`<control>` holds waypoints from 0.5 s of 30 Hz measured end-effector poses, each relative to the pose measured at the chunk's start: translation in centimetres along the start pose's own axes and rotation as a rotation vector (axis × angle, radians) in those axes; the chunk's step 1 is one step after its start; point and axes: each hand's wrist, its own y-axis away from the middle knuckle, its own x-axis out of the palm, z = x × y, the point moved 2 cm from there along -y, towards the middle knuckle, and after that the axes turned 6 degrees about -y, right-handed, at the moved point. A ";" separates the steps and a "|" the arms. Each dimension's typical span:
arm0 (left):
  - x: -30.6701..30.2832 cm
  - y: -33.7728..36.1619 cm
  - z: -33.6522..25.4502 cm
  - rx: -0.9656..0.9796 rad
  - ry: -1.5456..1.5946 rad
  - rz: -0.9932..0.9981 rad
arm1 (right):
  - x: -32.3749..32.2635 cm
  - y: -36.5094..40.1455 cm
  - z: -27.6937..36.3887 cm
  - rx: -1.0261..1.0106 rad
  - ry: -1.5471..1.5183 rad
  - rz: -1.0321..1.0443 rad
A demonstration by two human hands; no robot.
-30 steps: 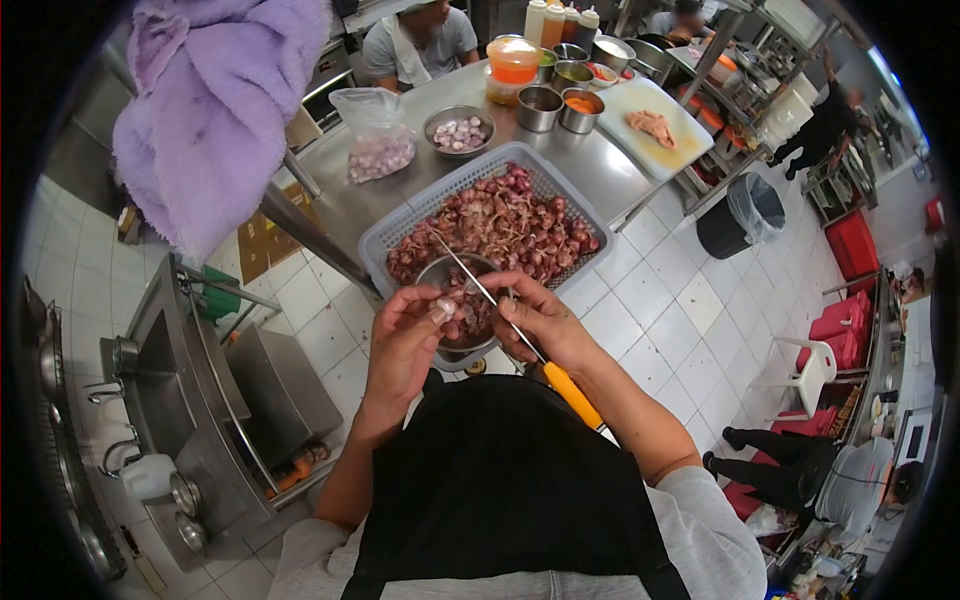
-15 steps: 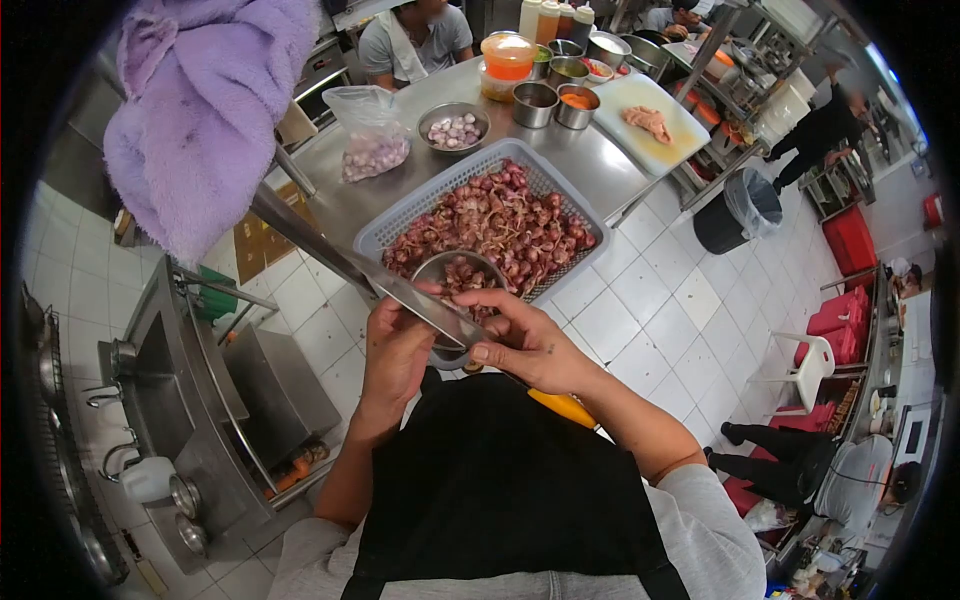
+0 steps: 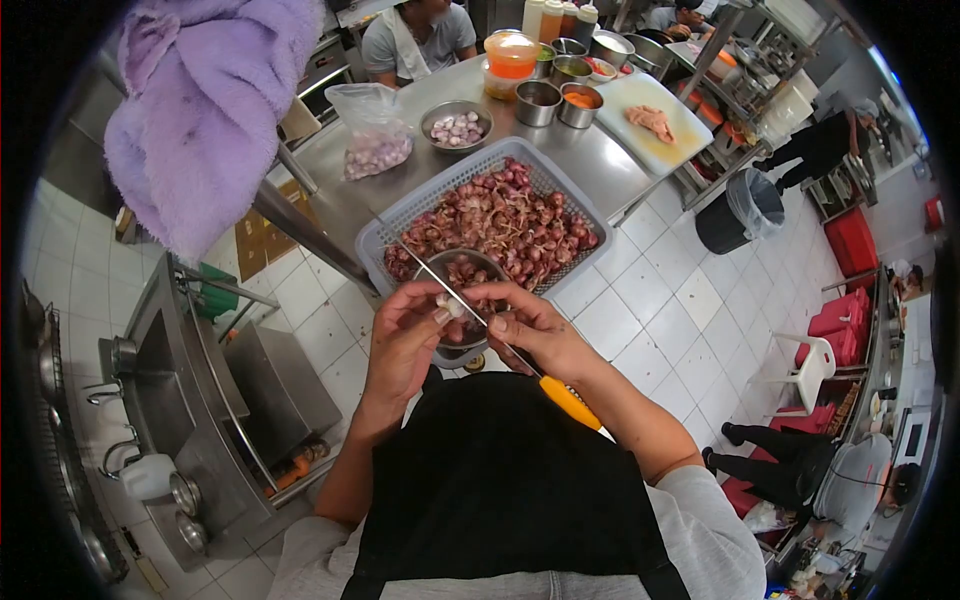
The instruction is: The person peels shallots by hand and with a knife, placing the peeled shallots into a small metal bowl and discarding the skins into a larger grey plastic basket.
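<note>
My left hand (image 3: 405,335) pinches a pale peeled shallot (image 3: 449,305) beside the blade of a knife. My right hand (image 3: 535,330) is closed on the knife (image 3: 568,402), which has a yellow handle; its thin blade points up and left, edge-on to the view. Under both hands is a metal bowl (image 3: 461,355) with shallots in it, partly hidden by the fingers. Just beyond, a grey plastic basket (image 3: 372,238) holds a heap of red shallots (image 3: 500,215).
Behind the basket stand a bowl of peeled shallots (image 3: 457,129), a plastic bag (image 3: 376,140), metal containers (image 3: 538,102) and a cutting board (image 3: 672,145) with raw meat. A pole with a purple towel (image 3: 200,120) rises at left. A person (image 3: 420,42) is across the table.
The knife blade has turned from showing its flat side to edge-on, and its handle shows more. The pale shallot in my left hand has come into view.
</note>
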 end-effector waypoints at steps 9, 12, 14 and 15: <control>1.1 0.3 -0.4 0.028 -0.092 -0.096 | -0.1 0.2 -0.1 -0.026 0.063 0.025; 0.2 0.3 0.2 0.029 -0.110 -0.003 | -0.4 0.1 -0.3 0.002 0.035 0.020; 0.3 0.4 -0.2 -0.001 -0.137 0.016 | -0.9 -0.2 -0.1 -0.054 -0.062 0.009; 0.5 0.4 -0.3 -0.032 -0.163 0.039 | -1.2 -0.3 0.2 -0.053 -0.063 0.009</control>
